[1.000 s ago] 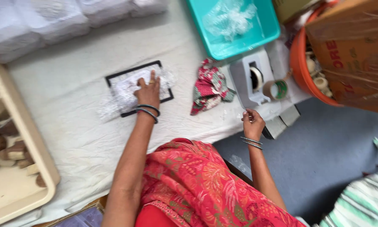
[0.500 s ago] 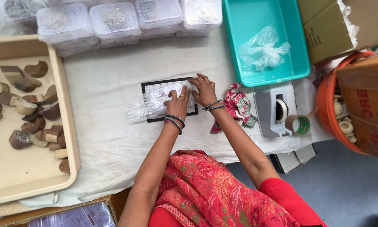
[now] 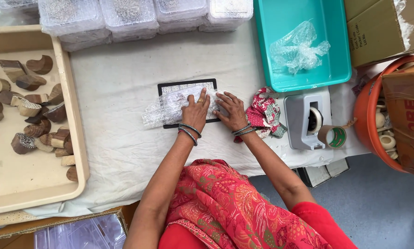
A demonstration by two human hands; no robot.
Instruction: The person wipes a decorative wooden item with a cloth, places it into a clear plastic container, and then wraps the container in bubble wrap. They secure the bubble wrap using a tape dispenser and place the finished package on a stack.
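A flat black-framed panel [image 3: 185, 85] lies on the white cloth in the middle of the table, half covered by a sheet of bubble wrap [image 3: 163, 111]. My left hand [image 3: 195, 113] presses flat on the wrap over the panel's lower right part. Beside it, my right hand [image 3: 231, 110] rests palm down on the panel's right edge, fingers spread. Both wrists wear bangles. Neither hand is closed around anything.
A beige tray [image 3: 55, 184] of carved wooden blocks sits at left. Bubble-wrapped bundles [image 3: 124, 16] line the back. A teal bin [image 3: 280, 69] holds crumpled plastic. A red patterned cloth [image 3: 264, 115], grey tape dispenser [image 3: 306, 120], tape roll [image 3: 333, 136], orange tub [image 3: 368, 115] and cardboard boxes stand at right.
My right hand left the table's right edge near the tape dispenser and came onto the panel beside my left hand. The view swung left, bringing the beige tray in.
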